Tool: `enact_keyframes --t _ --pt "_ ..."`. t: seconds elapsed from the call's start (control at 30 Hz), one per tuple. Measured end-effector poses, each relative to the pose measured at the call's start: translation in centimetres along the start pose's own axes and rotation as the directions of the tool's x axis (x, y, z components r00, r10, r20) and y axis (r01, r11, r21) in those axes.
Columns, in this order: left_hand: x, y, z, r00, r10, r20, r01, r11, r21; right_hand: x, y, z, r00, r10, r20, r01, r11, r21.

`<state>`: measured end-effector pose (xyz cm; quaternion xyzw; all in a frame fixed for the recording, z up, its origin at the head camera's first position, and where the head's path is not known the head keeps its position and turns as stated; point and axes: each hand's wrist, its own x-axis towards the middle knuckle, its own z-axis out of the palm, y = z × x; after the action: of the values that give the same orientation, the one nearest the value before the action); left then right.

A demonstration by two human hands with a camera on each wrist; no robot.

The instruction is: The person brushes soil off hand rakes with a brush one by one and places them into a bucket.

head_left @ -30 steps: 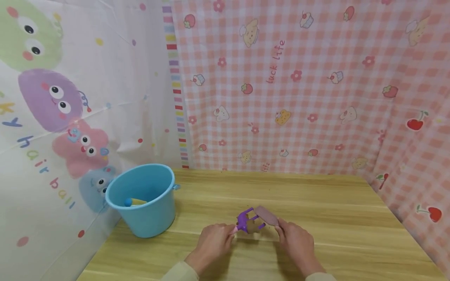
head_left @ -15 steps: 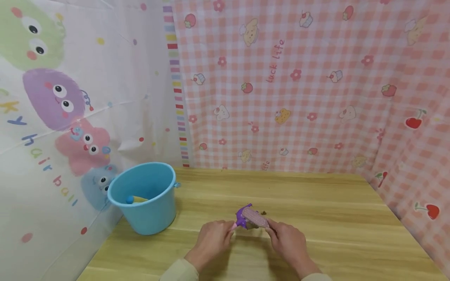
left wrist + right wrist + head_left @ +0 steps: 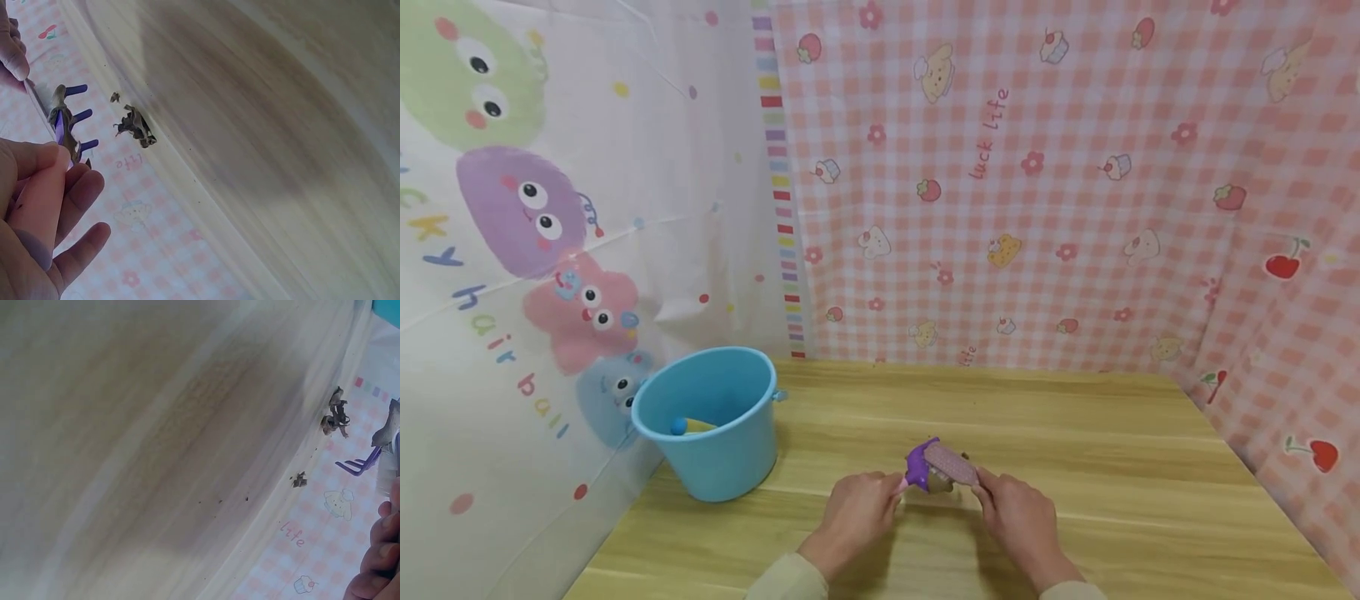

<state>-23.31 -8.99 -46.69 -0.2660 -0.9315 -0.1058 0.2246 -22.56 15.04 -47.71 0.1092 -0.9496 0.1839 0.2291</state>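
My left hand point(image 3: 859, 510) grips the pink handle of a toy hand rake point(image 3: 917, 467) with a purple head. In the left wrist view its tines point(image 3: 80, 116) point to the right, and a crumpled dry leaf point(image 3: 57, 99) is caught on them. From the other side my right hand point(image 3: 1021, 512) holds a mauve brush point(image 3: 951, 462) by its handle. The brush head overlaps the rake's tines in the head view, its dotted back facing up. Pale bristles point(image 3: 386, 475) show in the right wrist view, close beside the leaf and tines.
Crumpled dry leaves point(image 3: 337, 415) and small crumbs point(image 3: 300, 480) lie on the wooden table point(image 3: 1075, 417). A light blue bucket point(image 3: 722, 467) stands at the left, with a yellow and blue item point(image 3: 692, 426) inside. Patterned cloths hang behind and at both sides.
The brush has moved left from beside the tines to over the rake's head and turned to show its dotted back. Over the last half second it has shifted slightly right. Both grips stay.
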Motion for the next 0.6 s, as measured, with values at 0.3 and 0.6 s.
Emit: enact_keyframes --t 0.3,0.6 --pt "-0.34 -0.36 0.27 1.000 -0.001 -0.007 0.001 1.000 -0.001 0.45 0.31 0.15 1.000 -0.001 0.010 0.002 0.999 -0.044" --pt "-0.56 -0.74 0.35 1.000 -0.028 0.012 0.028 0.998 -0.062 0.92 0.24 0.01 1.000 0.028 -0.004 -0.028 0.998 -0.064"
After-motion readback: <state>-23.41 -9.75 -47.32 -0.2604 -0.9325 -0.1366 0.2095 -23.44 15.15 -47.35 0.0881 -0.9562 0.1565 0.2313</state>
